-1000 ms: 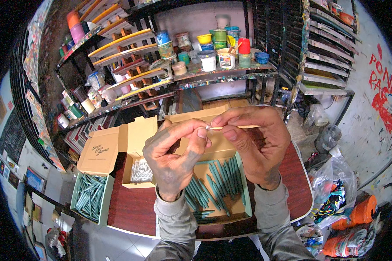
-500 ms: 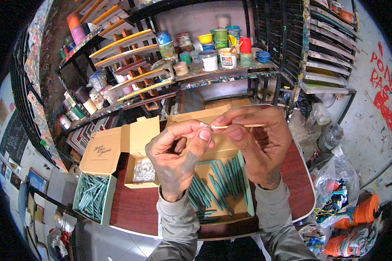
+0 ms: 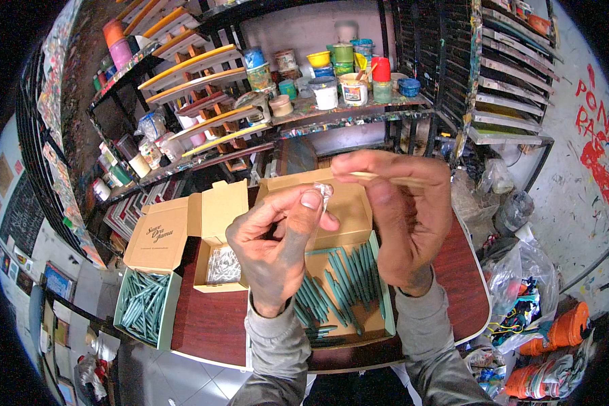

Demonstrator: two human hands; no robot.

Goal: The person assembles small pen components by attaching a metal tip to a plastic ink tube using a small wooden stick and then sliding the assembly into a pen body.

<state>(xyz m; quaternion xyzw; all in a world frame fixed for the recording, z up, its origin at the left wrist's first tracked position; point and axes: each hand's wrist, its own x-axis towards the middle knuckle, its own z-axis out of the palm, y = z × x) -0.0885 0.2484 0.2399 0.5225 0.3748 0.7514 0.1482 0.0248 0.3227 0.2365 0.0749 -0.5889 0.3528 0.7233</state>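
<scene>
Between thumb and fingertips, my left hand [image 3: 272,250] pinches a small clear plastic piece [image 3: 325,192]. My right hand [image 3: 413,230], raised beside it, grips a thin pale wooden stick [image 3: 364,176] lying level along the fingers. The stick's tip is apart from the plastic piece. Below the hands, an open cardboard box [image 3: 390,323] holds slim teal pen-like sticks [image 3: 345,287] laid in rows, partly covered by my hands. Left of my left hand, a smaller open box [image 3: 218,289] contains several clear plastic pieces [image 3: 223,264].
At the table's left edge, another open box [image 3: 170,325] is filled with teal sticks [image 3: 142,304]. Everything stands on a dark red table [image 3: 203,325]. Paint pots [image 3: 325,95] line the shelf behind. Plastic bags [image 3: 521,277] and an orange container [image 3: 568,328] are at the right.
My right hand has drawn the wooden stick up and away from my left hand. The clear piece now shows upright at the left fingertips, apart from the stick.
</scene>
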